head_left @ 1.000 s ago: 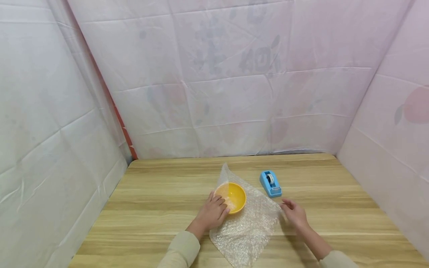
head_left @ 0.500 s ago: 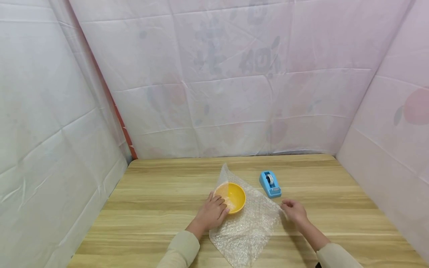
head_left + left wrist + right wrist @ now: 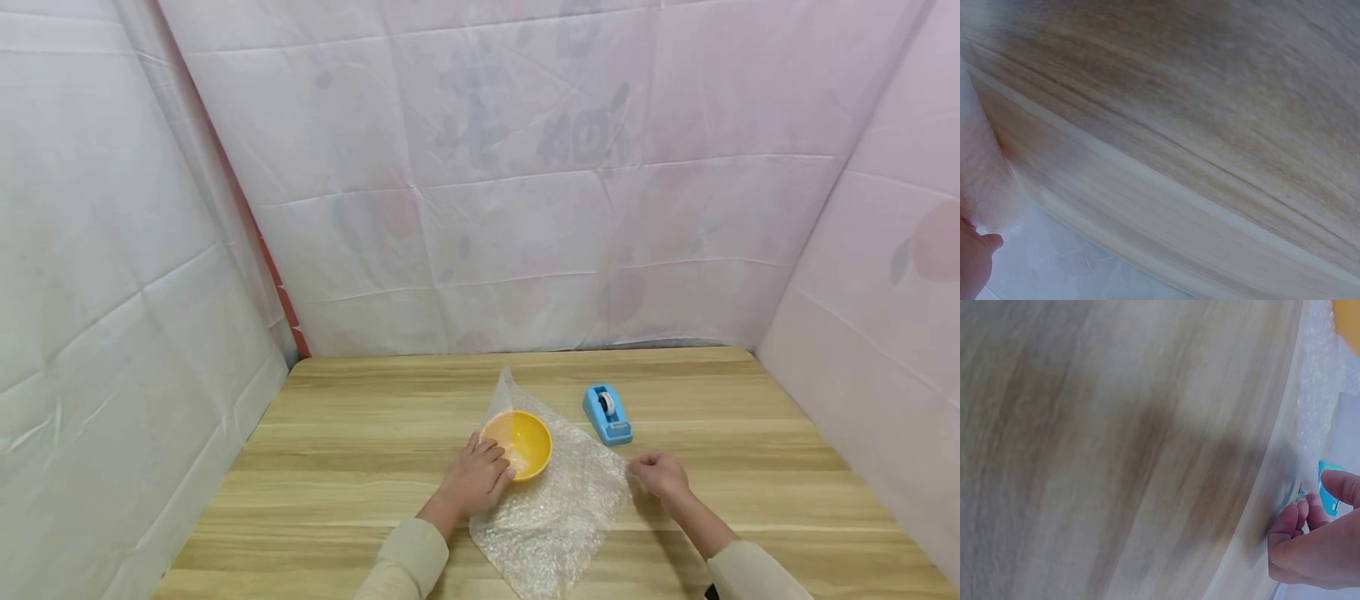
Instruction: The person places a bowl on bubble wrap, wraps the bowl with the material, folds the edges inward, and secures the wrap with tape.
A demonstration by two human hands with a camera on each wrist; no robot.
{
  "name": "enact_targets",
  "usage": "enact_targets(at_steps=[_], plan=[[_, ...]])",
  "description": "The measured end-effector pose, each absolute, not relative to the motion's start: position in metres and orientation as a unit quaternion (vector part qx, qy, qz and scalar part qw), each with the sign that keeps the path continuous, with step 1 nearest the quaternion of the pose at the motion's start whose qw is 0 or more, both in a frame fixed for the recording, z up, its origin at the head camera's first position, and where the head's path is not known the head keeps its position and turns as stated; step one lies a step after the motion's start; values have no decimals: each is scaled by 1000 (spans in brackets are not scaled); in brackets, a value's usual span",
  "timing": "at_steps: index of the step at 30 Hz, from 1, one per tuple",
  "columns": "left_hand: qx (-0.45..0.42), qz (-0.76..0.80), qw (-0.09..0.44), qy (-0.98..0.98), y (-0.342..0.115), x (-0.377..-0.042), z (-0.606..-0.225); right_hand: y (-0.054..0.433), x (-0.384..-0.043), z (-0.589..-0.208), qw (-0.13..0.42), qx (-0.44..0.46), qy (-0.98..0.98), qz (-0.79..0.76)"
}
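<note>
A yellow bowl [image 3: 534,442] sits on a sheet of clear bubble wrap [image 3: 551,521], laid cornerwise on the table. The sheet's left part is folded up over the bowl's left side. There my left hand [image 3: 474,477] presses the folded wrap against the bowl, its fingers laid over the near-left rim. To the right, my right hand [image 3: 662,475] pinches the sheet's right corner between thumb and fingertips. The right wrist view shows that hand [image 3: 1316,534] at the wrap's edge, with a bit of the bowl [image 3: 1349,322] at the top right.
A blue tape dispenser [image 3: 607,414] with a roll in it stands just behind the wrap's right corner. The wood-grain table [image 3: 360,433] is enclosed by pale hanging sheets [image 3: 510,225] at the back and both sides.
My right hand's fingers have closed in on the wrap's right corner. The left hand, the bowl and the tape dispenser have stayed in place.
</note>
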State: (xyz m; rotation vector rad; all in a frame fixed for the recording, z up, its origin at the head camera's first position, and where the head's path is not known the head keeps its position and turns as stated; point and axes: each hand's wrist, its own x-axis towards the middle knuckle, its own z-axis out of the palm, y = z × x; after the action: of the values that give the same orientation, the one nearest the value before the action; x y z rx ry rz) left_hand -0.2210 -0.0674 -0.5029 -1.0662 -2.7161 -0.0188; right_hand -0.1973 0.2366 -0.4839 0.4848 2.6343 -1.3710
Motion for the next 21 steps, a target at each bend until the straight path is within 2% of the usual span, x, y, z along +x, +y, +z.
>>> enact_targets(at_steps=[13, 21], plan=[[-368, -8, 119, -922, -68, -222, -505, 231, -195, -484, 39, 155, 817, -555], [-369, -7, 122, -921, -68, -222, -505, 222, -189, -482, 85, 161, 744, -643]])
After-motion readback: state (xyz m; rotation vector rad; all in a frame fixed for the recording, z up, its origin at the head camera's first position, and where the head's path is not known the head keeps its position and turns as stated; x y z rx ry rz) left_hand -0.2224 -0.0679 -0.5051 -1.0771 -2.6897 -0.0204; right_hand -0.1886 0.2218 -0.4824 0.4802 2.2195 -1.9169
